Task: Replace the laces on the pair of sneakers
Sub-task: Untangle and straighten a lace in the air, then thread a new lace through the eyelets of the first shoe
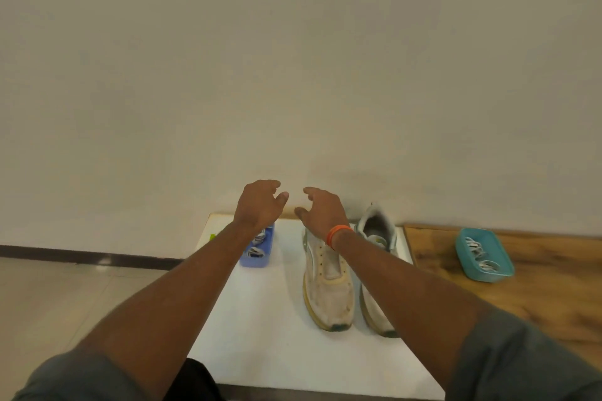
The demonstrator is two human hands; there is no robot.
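Note:
Two worn white sneakers stand side by side on a white table (260, 335), toes toward me. The left sneaker (329, 293) shows empty eyelets. My right forearm partly covers the right sneaker (378, 231). Both arms reach out over the table's far end. My left hand (260, 205) hovers above a blue tray (257, 254), fingers loosely curled, holding nothing. My right hand (322, 212), with an orange band at the wrist, floats above the left sneaker's heel, fingers relaxed and empty. The blue tray holds bundled laces.
A teal tray (485, 254) with coiled laces sits on a wooden surface (553, 296) to the right of the table. A plain wall stands close behind. Tiled floor lies to the left, and a small green object (212, 236) shows at the table's far left edge.

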